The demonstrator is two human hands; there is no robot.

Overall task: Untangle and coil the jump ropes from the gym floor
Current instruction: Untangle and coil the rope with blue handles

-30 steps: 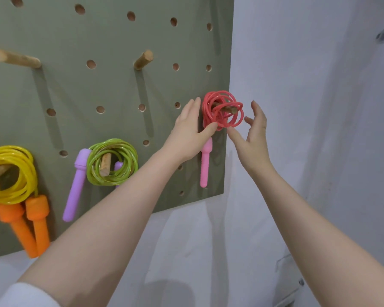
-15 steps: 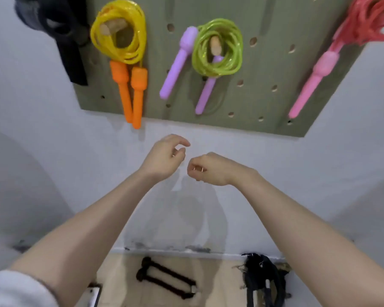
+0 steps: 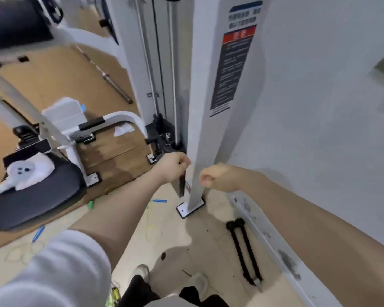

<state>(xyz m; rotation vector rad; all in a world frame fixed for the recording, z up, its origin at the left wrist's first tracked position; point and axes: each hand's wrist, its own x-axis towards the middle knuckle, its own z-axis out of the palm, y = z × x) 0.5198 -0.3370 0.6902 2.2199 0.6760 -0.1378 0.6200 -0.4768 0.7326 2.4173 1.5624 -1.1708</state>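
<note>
blurred yellow rope [image 3: 150, 220] on floor, ends unclear.

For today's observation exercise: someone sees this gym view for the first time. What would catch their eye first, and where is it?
Two bare forearms reach in from below, the left hand and right hand both curled into fists at the centre, holding nothing. Between them rises a white machine post with a red and dark warning label. Small bright bits lie on the pale floor: a yellow rope and blue handles, with a white plush toy on the black seat pad at left.
</note>
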